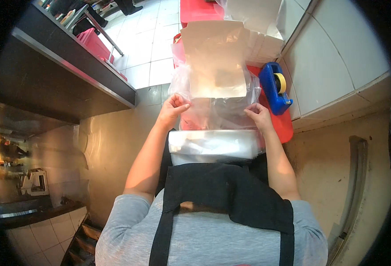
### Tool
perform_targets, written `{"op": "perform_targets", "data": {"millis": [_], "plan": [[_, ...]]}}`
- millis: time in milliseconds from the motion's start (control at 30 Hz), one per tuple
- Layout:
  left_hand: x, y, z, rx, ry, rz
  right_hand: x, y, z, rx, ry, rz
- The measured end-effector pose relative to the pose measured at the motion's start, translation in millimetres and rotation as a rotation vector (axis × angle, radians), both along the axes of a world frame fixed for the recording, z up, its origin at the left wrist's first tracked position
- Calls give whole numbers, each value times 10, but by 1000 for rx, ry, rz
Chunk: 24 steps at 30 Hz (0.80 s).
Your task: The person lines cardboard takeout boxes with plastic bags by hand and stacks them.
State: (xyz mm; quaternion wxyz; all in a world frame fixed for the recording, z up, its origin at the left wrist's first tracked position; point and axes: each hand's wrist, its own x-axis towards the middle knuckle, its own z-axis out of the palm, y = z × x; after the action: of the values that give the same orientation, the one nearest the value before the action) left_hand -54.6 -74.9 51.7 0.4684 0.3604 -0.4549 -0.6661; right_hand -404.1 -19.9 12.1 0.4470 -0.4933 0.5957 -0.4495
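A clear plastic bag [235, 113] lies spread over the red surface [284, 124] in front of me. My left hand [175, 107] is closed in a pinch on its left edge. On the opposite edge, the fingers of my right hand [257, 115] are pinched together too. Between and beyond my hands is a flat beige sheet [215, 57] with rounded near corners. Its near end lies among the plastic; I cannot tell whether it is inside the bag. Closer to my apron rests a folded stack of clear plastic bags [213, 144].
A blue tape dispenser [274, 88] with a yellow roll stands at right by the white tiled wall [337, 57]. Pale stacked sheets [266, 46] sit behind it. A dark counter [71, 66] runs along the left, with a pink bin [95, 44] beyond. Another person's shoe [133, 10] shows far off.
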Motion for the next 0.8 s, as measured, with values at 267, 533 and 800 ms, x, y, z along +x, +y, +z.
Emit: {"op": "perform_targets", "data": {"millis": [267, 533, 800], "plan": [[413, -214, 64, -116, -1036, 334, -87, -183, 516, -269, 751, -317], [69, -1467, 223, 198, -370, 307, 230, -1817, 1048, -150, 105, -350], [-199, -1597, 256, -66, -228, 343, 213, -1891, 732, -140, 491, -345]]}}
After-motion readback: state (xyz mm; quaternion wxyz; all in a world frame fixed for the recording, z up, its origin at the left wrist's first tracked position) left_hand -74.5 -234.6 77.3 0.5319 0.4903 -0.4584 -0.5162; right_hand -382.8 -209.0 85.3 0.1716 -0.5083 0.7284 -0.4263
